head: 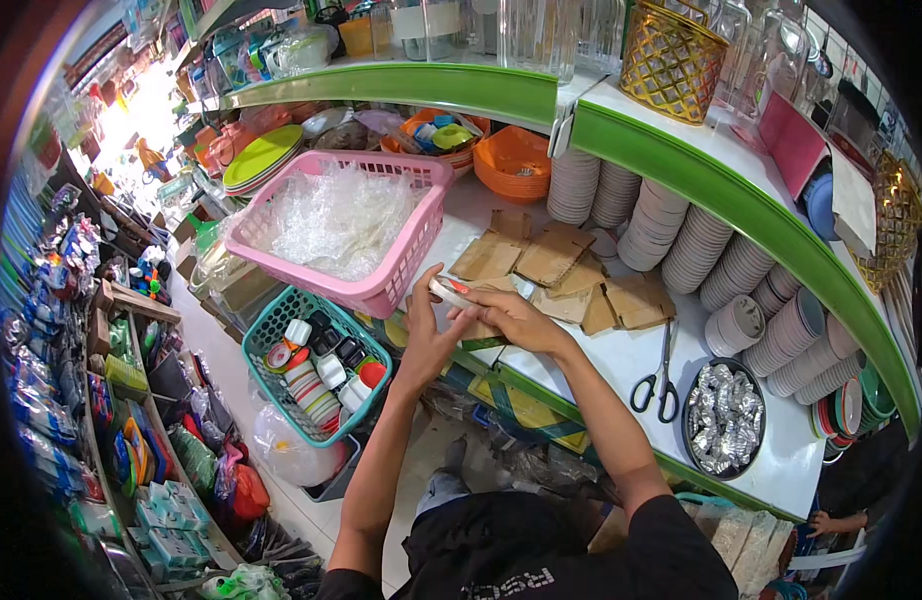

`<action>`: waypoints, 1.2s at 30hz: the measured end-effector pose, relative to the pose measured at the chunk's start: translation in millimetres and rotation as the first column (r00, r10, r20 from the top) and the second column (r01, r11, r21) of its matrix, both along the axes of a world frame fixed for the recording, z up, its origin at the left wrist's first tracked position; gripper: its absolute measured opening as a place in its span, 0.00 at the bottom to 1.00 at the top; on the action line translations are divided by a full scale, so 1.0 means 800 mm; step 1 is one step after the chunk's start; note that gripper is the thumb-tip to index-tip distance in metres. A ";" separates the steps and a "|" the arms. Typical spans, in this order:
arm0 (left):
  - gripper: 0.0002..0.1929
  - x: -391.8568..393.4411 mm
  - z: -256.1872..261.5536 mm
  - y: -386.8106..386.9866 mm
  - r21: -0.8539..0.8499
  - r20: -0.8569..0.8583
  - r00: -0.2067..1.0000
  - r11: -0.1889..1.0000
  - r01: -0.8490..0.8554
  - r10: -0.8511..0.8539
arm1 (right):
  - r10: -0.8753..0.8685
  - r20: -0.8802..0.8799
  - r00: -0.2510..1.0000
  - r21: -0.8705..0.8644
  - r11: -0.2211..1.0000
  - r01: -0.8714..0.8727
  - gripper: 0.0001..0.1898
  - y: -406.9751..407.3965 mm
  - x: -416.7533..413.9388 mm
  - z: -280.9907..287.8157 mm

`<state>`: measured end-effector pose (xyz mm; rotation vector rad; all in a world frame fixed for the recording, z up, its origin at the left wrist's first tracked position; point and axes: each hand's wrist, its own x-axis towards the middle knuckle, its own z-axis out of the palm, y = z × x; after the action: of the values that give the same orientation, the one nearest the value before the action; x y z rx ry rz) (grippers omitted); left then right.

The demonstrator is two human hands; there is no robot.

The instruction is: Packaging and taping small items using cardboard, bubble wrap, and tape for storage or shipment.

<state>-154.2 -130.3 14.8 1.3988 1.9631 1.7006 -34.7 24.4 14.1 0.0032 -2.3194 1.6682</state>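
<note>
Both my hands hold a small, round, whitish item (447, 294) with a red part, seen nearly edge-on; its exact kind is unclear. My left hand (425, 324) grips it at its far side, and my right hand (515, 316) has thumb and fingers on the near side. Just past my hands, flattened pieces of brown cardboard (552, 253) lie on the white shelf (611, 367). Left of them stands a pink plastic basket (404, 259) filled with clear plastic wrapping (333, 214). Black-handled scissors (665, 379) rest on the shelf to the right of my right forearm.
A teal basket (262, 330) of small dishes and containers stands below the pink one. Stacked white bowls (652, 225) line the shelf's back, under a green-edged upper shelf (678, 161). A round black tray (761, 420) holds silvery pieces. Someone's hand (828, 523) shows at lower right.
</note>
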 end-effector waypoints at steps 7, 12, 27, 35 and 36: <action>0.33 -0.007 -0.001 0.003 -0.061 -0.012 1.000 0.998 0.020 -0.021 | -0.001 -0.096 0.995 0.110 0.994 0.012 0.22 -0.006 0.007 0.002; 0.28 -0.014 -0.023 0.017 0.049 0.213 0.971 0.994 0.098 -0.106 | -0.039 -0.057 0.998 0.027 0.999 0.040 0.19 -0.004 -0.001 0.006; 0.27 -0.050 -0.071 0.058 0.335 0.372 0.865 0.918 0.212 -0.336 | -0.167 -0.320 0.933 0.137 0.966 0.220 0.10 -0.007 -0.038 -0.001; 0.31 -0.067 -0.088 0.062 0.450 0.533 0.667 0.842 0.297 -0.520 | -0.147 -0.116 0.982 0.137 0.977 0.163 0.10 -0.004 -0.047 -0.006; 0.31 -0.063 -0.087 0.064 0.424 0.487 0.722 0.855 0.298 -0.492 | -0.163 -0.145 0.976 0.116 0.977 0.180 0.11 -0.005 -0.045 -0.004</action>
<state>-204.3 -79.1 -54.8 1.0823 0.9967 1.9632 -70.6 20.2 10.6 -0.0550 -2.2514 1.3903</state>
